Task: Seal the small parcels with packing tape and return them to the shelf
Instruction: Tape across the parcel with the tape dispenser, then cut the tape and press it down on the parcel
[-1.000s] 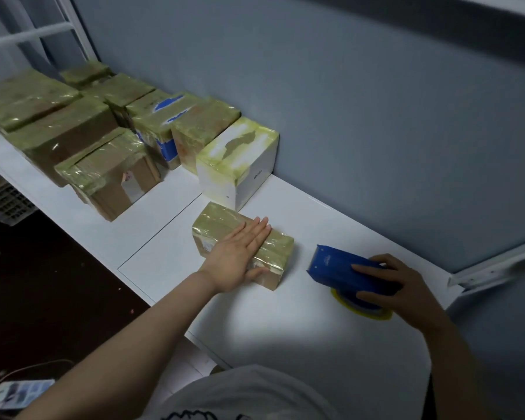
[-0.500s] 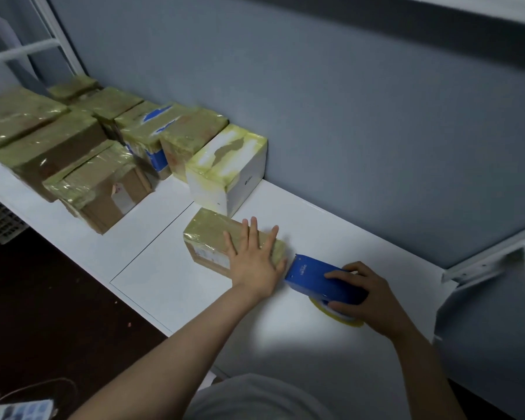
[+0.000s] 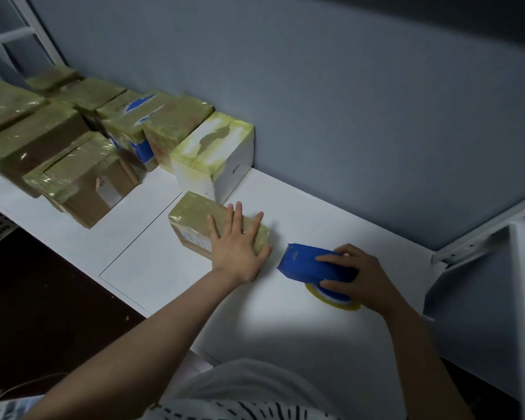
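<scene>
Label (image 3: 192,242) on parcel (image 3: 191,215) under left hand (image 3: 238,247) illegible; right hand (image 3: 356,277) grips dispenser (image 3: 300,262).

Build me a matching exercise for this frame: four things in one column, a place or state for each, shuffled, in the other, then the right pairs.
Things:
1. left hand
2. right hand
3. white box
4. tape roll

Places or states:
A. beneath the blue tape dispenser, on the white tabletop
B. flat on the small taped parcel, fingers spread
C. standing just behind that parcel, top taped
D. gripping that dispenser

Pairs: 1-B; 2-D; 3-C; 4-A.
</scene>
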